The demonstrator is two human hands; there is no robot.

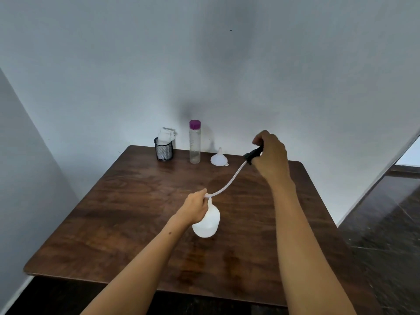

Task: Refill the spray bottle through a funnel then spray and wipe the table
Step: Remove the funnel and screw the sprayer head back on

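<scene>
We are at the opening step of the refill: our left hand (196, 206) is curled round the neck of the white spray bottle (208, 220), which stands on the bench (127, 201) near its middle. Our right hand (270, 153) grips the black spray head (253, 153), held up and to the right, with its white tube (227, 181) trailing back to the bottle's mouth. The tube's end looks not yet clear of the neck. Next, we judge, the head must be set aside, then the funnel (218, 158) by the wall seated in the neck and the purple-capped water bottle (195, 142) uncapped. The cloth in the mesh cup (163, 151) waits for the wiping.
</scene>
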